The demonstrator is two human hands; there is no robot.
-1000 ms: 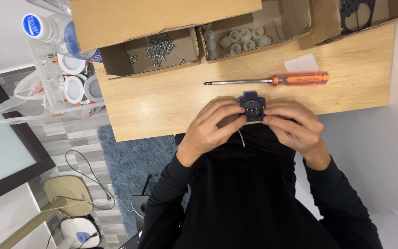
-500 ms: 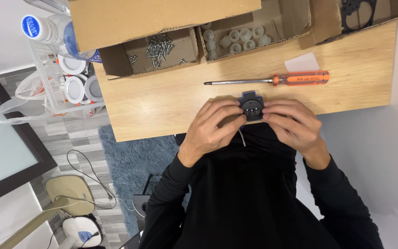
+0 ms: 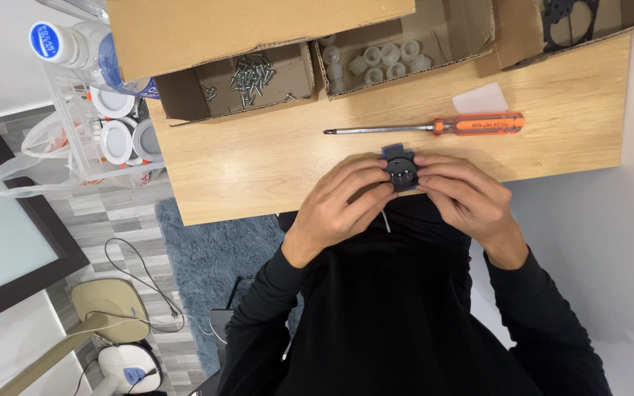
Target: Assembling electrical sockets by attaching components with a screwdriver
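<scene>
Two hands on one small dark-blue part (image 3: pixel 401 170), held just above the near edge of the counter (image 3: pixel 258 169), close to the body. Left hand (image 3: pixel 340 203) closed on the part's left side, fingertips pinching; right hand (image 3: pixel 464 198) closed on its right side likewise. Round black insert at the part's centre, facing up; thin pale wire hanging below, between the wrists. Advisable: grip by the edges only, keep the centre uncovered, hold level, press evenly from both sides. Orange-handled screwdriver (image 3: pixel 434 126) lying just beyond the part, untouched, tip pointing left. Farther back, open cardboard box of screws (image 3: pixel 252 73), then box of white caps (image 3: pixel 376 60). Fit of the insert not discernible.
</scene>
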